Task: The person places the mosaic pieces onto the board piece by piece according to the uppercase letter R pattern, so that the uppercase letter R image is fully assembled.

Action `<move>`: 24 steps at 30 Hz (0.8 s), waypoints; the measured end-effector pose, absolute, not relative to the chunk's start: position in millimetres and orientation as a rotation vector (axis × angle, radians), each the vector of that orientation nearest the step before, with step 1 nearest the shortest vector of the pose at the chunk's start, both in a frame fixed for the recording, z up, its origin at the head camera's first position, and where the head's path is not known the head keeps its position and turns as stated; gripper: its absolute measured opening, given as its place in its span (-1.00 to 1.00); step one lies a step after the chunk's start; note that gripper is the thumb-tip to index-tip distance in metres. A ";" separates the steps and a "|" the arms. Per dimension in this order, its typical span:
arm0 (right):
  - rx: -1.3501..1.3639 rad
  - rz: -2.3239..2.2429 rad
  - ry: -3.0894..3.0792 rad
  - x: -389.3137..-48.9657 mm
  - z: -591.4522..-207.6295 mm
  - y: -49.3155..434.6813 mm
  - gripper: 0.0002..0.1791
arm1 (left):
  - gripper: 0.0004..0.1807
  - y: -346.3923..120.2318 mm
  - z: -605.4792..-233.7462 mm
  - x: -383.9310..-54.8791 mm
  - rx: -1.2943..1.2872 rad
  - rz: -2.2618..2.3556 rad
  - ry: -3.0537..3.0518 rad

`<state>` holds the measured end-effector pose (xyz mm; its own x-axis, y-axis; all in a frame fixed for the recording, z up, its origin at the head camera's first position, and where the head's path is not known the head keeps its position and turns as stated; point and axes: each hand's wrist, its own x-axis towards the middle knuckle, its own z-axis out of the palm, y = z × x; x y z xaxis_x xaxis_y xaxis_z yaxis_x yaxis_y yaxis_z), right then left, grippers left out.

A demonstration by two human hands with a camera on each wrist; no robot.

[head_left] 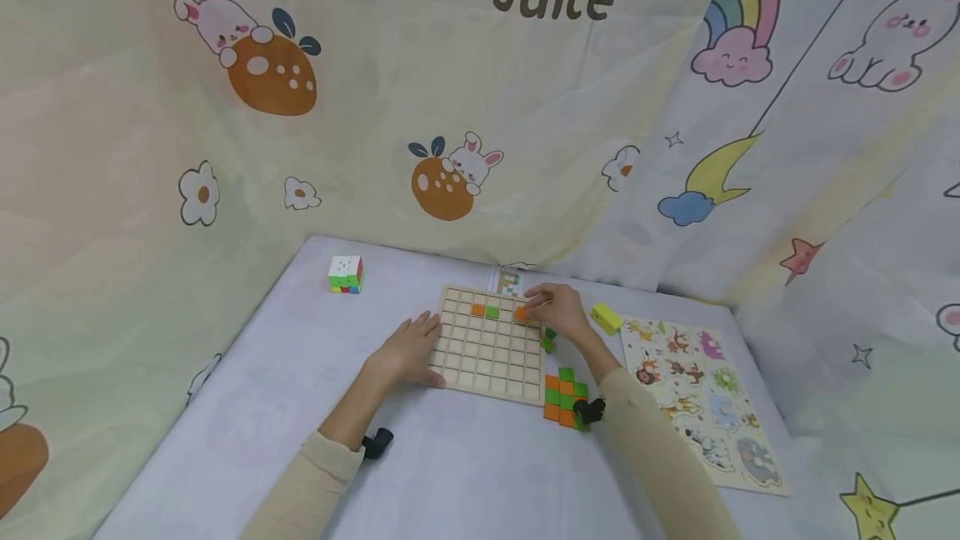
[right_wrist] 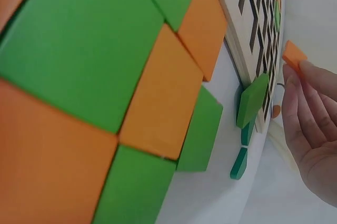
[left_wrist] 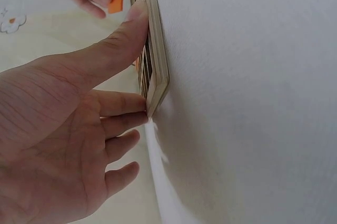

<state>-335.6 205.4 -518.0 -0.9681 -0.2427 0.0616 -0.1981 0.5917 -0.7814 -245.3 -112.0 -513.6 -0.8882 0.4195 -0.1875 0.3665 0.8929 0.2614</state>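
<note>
A wooden grid board (head_left: 487,354) lies flat on the table, with an orange tile (head_left: 477,310) and a green tile (head_left: 492,312) side by side in its upper row. My left hand (head_left: 405,354) rests against the board's left edge, thumb and fingertips touching the rim, fingers fairly straight. Between thumb and fingers, my right hand (head_left: 558,307) pinches another orange tile (right_wrist: 294,52) over the upper right of the board. Several green and orange tiles (head_left: 566,398) sit grouped at the lower right corner. A few green tiles (right_wrist: 253,101) lie along the right edge.
Behind the board is a small pattern card (head_left: 508,283), partly hidden. To the right are a yellow block (head_left: 606,319) and a flat animal puzzle (head_left: 705,407). A puzzle cube (head_left: 346,273) stands at the back left. Printed cloth (head_left: 360,132) hangs behind the table.
</note>
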 end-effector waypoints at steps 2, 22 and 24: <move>-0.400 -1.344 2.755 -337.4 -517.8 202.2 -0.64 | 0.20 -112.0 -513.4 -245.6 0.598 0.319 2.823; -0.366 -1.240 2.823 -351.2 -528.4 175.7 -0.76 | 0.20 -111.8 -511.2 -242.2 0.580 0.330 2.828; -0.367 -1.241 2.813 -349.5 -527.9 174.1 -0.76 | 0.20 -111.8 -511.1 -242.4 0.575 0.338 2.828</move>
<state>-349.5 174.1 -527.9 -0.9708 -0.2336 0.0540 -0.1974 0.6510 -0.7330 -242.4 -111.8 -511.1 -0.8949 0.4073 -0.1824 0.3529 0.8961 0.2693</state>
